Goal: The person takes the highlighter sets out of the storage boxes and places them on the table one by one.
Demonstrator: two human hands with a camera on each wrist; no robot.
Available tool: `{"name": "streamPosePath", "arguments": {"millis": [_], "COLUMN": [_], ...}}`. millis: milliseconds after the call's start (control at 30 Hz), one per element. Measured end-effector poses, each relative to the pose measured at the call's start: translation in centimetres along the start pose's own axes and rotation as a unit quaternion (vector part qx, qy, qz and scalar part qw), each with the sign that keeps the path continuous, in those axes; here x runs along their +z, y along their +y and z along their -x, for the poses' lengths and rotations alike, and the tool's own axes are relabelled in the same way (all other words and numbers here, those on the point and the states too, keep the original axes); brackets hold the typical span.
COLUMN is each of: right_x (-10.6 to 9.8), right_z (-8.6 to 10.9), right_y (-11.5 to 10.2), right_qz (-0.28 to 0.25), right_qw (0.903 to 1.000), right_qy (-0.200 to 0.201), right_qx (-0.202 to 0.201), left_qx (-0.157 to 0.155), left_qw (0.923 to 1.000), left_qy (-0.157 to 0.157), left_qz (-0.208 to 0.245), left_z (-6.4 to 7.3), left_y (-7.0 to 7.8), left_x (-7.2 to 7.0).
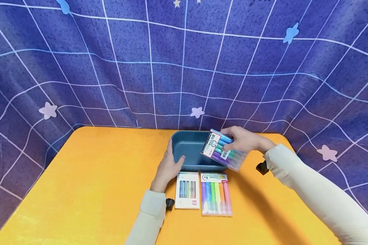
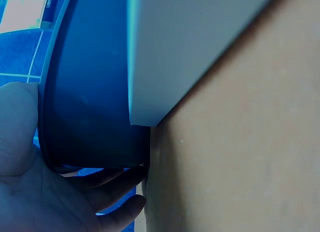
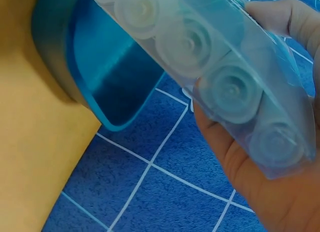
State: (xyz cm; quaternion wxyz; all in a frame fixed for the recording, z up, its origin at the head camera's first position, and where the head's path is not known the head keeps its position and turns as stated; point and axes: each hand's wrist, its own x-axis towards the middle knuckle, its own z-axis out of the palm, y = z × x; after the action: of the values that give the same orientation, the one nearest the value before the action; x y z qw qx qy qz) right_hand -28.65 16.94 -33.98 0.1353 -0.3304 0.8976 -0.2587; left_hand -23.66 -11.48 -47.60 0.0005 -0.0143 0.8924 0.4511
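A dark blue bin (image 1: 188,149) stands at the table's far edge. My left hand (image 1: 168,166) rests against its left end, fingers along the outer wall and thumb at the front rim; in the left wrist view the thumb touches the rim (image 2: 44,111). My right hand (image 1: 240,139) grips a clear pack of markers (image 1: 219,147) with blue, green and purple barrels, tilted over the bin's right side. The right wrist view shows the round ends of this marker pack (image 3: 232,91) between thumb and fingers.
In front of the bin lie a white box of pens (image 1: 187,203) with a window and a clear pack of thick rainbow-coloured markers (image 1: 216,200). The yellow table (image 1: 95,183) meets a blue gridded curtain (image 1: 125,78) behind and at both sides.
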Motion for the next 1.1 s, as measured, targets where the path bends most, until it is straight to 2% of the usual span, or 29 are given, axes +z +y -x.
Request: {"name": "streamPosePath", "arguments": {"millis": [167, 433, 733, 1100], "right_x": [0.2, 0.7, 1.3, 3.3], "right_z": [1.1, 2.6, 3.7, 5.9], "right_y": [0.0, 0.8, 1.5, 2.9], "right_qz": [-0.024, -0.052, -0.069, -0.127], "right_qw": [0.9996, 0.9985, 0.9968, 0.9883], "right_qy": [-0.001, 0.002, 0.034, 0.065], "right_qx": [0.016, 0.014, 0.023, 0.055], "left_qx": [0.004, 0.011, 0.010, 0.011], "left_qw": [1.0000, 0.9999, 0.9999, 0.9999], "left_qy": [-0.001, 0.000, -0.002, -0.004], "left_qz": [0.004, -0.001, 0.000, 0.001], "left_z": [-0.1, -0.2, -0.4, -0.4], "left_y": [0.1, 0.2, -0.1, -0.1], "left_x": [0.1, 0.1, 0.0, 0.1]}}
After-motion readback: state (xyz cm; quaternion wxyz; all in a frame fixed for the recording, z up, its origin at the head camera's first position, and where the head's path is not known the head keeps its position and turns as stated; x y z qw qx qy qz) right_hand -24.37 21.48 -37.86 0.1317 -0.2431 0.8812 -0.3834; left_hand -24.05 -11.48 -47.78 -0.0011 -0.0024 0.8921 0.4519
